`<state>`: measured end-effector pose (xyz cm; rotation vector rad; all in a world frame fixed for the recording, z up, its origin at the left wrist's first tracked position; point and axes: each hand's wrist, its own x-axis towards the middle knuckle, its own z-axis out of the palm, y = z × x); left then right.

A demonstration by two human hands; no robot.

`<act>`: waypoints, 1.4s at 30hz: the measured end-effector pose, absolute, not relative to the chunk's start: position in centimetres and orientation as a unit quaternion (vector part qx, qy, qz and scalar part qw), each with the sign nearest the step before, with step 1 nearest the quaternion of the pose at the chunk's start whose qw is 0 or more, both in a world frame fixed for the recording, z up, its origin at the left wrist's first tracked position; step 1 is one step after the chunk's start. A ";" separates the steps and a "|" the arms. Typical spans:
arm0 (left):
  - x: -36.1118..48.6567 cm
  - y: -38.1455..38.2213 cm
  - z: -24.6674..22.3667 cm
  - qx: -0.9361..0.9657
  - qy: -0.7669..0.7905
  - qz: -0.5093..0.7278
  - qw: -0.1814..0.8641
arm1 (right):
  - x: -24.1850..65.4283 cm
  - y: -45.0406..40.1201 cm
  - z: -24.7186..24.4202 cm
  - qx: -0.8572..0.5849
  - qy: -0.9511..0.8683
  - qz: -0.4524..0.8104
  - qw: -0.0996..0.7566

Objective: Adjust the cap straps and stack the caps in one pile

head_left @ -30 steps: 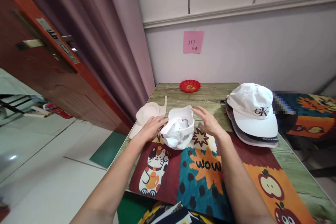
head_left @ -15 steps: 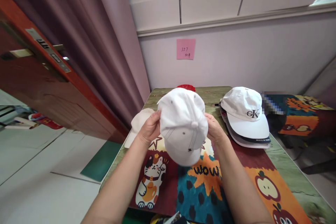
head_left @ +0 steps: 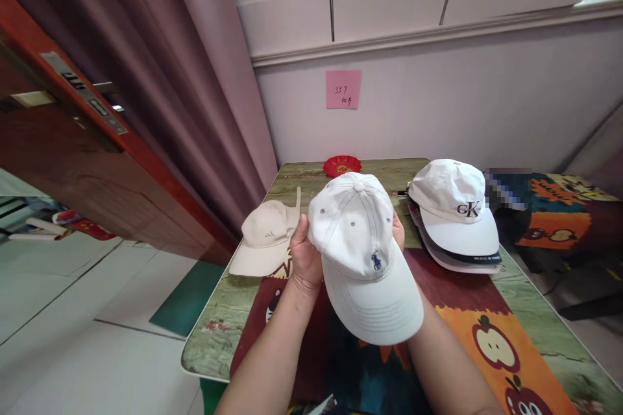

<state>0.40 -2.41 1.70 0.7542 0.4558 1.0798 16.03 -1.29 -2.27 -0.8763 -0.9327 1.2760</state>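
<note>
Between my hands, a white baseball cap (head_left: 355,240) with a small dark blue embroidered logo is held above the table, its brim angled down and to the right. My left hand (head_left: 306,256) grips the left side, thumb up along the crown. On the far right side of the cap, my right hand (head_left: 398,231) is mostly hidden behind it, with only some fingers showing. A beige cap (head_left: 265,230) with a loose strap lies on the table left of my left hand. To the right sits a stack of caps, topped by a white cap with dark letters (head_left: 452,198).
The green wood-patterned table (head_left: 209,337) carries a colourful printed mat (head_left: 481,298). A red scalloped dish (head_left: 342,166) stands at the back edge. On the wall is a pink note (head_left: 343,89). A wooden door (head_left: 97,175) and a curtain (head_left: 219,78) are at the left.
The white cap has moved right and tilted, so its brim and front logo now face me. My hands moved right with it, uncovering the beige cap and the red dish.
</note>
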 end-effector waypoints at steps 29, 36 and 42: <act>-2.4 1.4 5.9 0.343 0.229 0.556 0.721 | 16.7 -8.1 0.3 -0.292 -0.147 0.663 0.674; -0.6 -1.3 -1.2 0.543 0.437 0.312 0.646 | 29.8 -1.3 7.3 -0.359 -0.257 0.374 0.816; -2.6 -3.5 -7.8 0.623 0.475 0.306 0.541 | 36.5 -2.5 0.9 -0.455 -0.082 0.328 0.824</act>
